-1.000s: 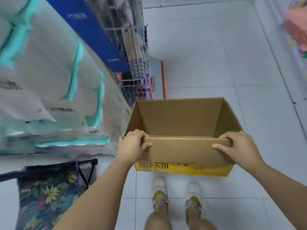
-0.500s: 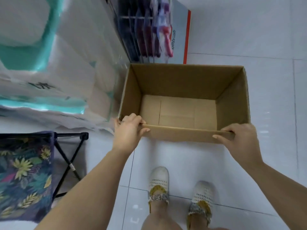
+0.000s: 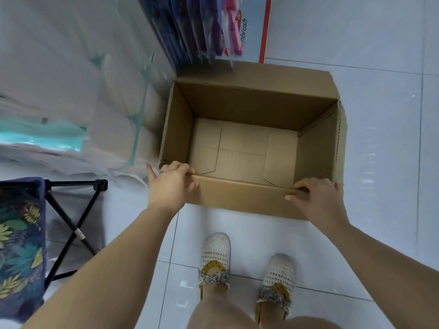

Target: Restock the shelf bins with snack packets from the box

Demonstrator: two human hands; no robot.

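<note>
head | box [image 3: 237, 203]: open, no packets seen inside, low over the floor [image 3: 380, 162], contact unclear | left hand [image 3: 169, 184]: fingers curled over near-left rim | right hand [image 3: 318, 198]: grips near-right rim | step: likely parking the empty box | next: set it flat, release both hands together

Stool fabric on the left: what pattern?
The stool fabric is dark blue with yellow and green leaves, in the head view.

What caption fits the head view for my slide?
Left hand and right hand grip the near rim of an empty brown cardboard box.
</note>
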